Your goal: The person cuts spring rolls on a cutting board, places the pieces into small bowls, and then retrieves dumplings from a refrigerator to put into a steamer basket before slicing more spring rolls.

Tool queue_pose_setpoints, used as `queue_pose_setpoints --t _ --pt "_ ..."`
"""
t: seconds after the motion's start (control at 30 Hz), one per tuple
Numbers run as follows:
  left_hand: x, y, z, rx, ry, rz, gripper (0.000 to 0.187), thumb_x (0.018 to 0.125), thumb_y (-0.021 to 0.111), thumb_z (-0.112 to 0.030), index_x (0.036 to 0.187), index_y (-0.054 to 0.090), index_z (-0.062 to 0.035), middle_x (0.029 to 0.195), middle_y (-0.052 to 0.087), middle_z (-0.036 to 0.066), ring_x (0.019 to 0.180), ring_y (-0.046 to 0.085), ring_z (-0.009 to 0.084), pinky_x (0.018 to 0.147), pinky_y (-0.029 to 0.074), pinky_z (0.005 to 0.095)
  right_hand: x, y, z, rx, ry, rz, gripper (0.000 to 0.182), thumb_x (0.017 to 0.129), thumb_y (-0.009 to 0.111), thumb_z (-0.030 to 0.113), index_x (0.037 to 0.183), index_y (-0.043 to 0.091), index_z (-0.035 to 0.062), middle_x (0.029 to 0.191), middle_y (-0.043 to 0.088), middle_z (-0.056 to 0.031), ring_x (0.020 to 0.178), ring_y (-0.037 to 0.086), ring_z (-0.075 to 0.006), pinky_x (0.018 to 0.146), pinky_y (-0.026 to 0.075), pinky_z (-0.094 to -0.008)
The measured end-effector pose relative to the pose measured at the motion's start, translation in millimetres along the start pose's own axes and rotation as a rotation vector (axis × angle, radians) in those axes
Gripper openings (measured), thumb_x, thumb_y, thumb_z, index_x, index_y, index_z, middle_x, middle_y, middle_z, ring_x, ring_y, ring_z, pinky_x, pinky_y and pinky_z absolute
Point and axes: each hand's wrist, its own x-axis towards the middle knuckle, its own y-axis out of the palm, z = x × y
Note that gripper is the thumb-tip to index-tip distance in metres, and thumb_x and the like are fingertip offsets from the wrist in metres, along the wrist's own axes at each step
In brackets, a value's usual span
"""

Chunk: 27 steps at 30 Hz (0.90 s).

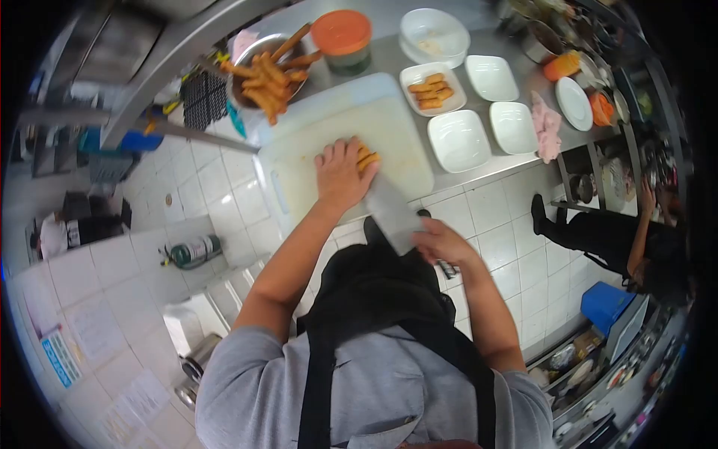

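Note:
My left hand [342,178] presses golden-brown fried sticks [366,159] against the white cutting board [299,168], its fingers bent over them and partly hiding them. In my right hand [446,245] is a cleaver, gripped near the board's front edge. The wide grey cleaver blade [392,213] slants up to the left, its tip end close beside my left thumb and the sticks. Longer fried sticks [268,84] are heaped in a metal bowl [238,91] behind the board. Short cut pieces [431,91] lie in a square white bowl [456,77] to the right.
Right of the board stand more square white bowls [458,142], a round white bowl [434,34] and a pink cloth [546,127]. An orange-lidded container [342,34] is behind. A metal shelf post [202,135] rises at left. Another person [628,239] stands at far right.

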Motion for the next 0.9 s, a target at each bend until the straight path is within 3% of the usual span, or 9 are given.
queue_pose_setpoints --t 0.1,0.27,0.43,0.5,0.63,0.77,0.8,0.87,0.9 --pt "10 11 8 0.021 0.046 -0.105 0.071 0.101 0.068 -0.057 0.151 0.058 -0.0072 0.134 0.061 0.013 0.122 0.056 0.0371 0.103 0.042 0.0548 40 22 8 0.071 -0.091 0.052 0.017 0.106 0.064 0.017 0.114 0.062 0.0023 0.072 0.057 -0.0039 0.051 0.054 -0.0139 0.046 0.046 -0.0323" --pt "55 -6 -18 -0.03 0.027 -0.01 0.064 0.104 0.065 -0.057 0.146 0.061 -0.0084 0.132 0.062 0.014 0.122 0.057 0.0382 0.103 0.043 0.0567 47 10 37 0.082 -0.19 -0.046 0.02 0.104 0.065 0.02 0.11 0.059 0.0019 0.075 0.059 -0.0059 0.052 0.058 -0.0155 0.047 0.048 -0.0337" --pt "179 11 -94 -0.126 0.191 -0.047 0.064 0.103 0.063 -0.063 0.139 0.065 -0.0088 0.133 0.063 0.015 0.126 0.057 0.0387 0.106 0.044 0.0585 28 -52 89 0.06 -0.257 -0.304 0.024 0.105 0.067 0.02 0.107 0.055 -0.0001 0.076 0.06 -0.0065 0.053 0.059 -0.0155 0.048 0.048 -0.0338" --pt "218 24 -122 -0.123 0.168 0.057 0.069 0.103 0.061 -0.066 0.142 0.064 -0.009 0.139 0.063 0.015 0.131 0.057 0.0386 0.11 0.043 0.0592 24 -75 103 0.202 -0.256 -0.345 0.018 0.106 0.067 0.019 0.105 0.055 0.0056 0.073 0.06 -0.003 0.054 0.058 -0.0145 0.048 0.046 -0.0324" --pt "249 65 -135 -0.05 0.133 0.149 0.076 0.101 0.06 -0.071 0.145 0.064 -0.01 0.145 0.06 0.014 0.139 0.054 0.0385 0.115 0.041 0.0601 -16 -73 91 0.204 -0.174 -0.411 0.019 0.105 0.068 0.02 0.107 0.058 0.0049 0.074 0.061 -0.0029 0.054 0.059 -0.0147 0.047 0.046 -0.0322" --pt "243 53 -126 -0.12 0.13 0.053 0.082 0.1 0.062 -0.071 0.15 0.062 -0.007 0.147 0.06 0.019 0.142 0.053 0.0396 0.118 0.04 0.0592 -60 -31 51 -0.056 -0.107 -0.333 0.02 0.105 0.066 0.021 0.112 0.064 0.0031 0.074 0.061 -0.0035 0.055 0.061 -0.0134 0.048 0.047 -0.0308" --pt "242 47 -115 -0.126 0.151 -0.039 0.075 0.101 0.065 -0.065 0.148 0.064 -0.0065 0.145 0.061 0.019 0.141 0.055 0.0398 0.117 0.043 0.0567 -54 -21 42 -0.038 -0.108 -0.337 0.02 0.105 0.066 0.021 0.112 0.064 0.0031 0.074 0.061 -0.0035 0.055 0.061 -0.0134 0.048 0.047 -0.0308" --pt "235 29 -98 -0.118 0.187 -0.127 0.068 0.102 0.068 -0.058 0.146 0.065 -0.0059 0.142 0.063 0.02 0.139 0.057 0.0399 0.115 0.046 0.0541 -25 0 31 -0.789 -0.392 -0.493 0.031 0.106 0.066 0.023 0.13 0.066 0.0036 0.09 0.074 -0.0164 0.09 0.078 -0.0348 0.076 0.06 -0.0499" --pt "228 17 -89 -0.241 0.166 -0.147 0.063 0.104 0.069 -0.053 0.143 0.067 -0.0038 0.139 0.065 0.02 0.134 0.06 0.0399 0.112 0.048 0.0508 -14 12 36 -0.844 -0.411 -0.463 0.034 0.106 0.063 0.022 0.135 0.065 0.0045 0.102 0.075 -0.0182 0.101 0.077 -0.0384 0.083 0.059 -0.0524"
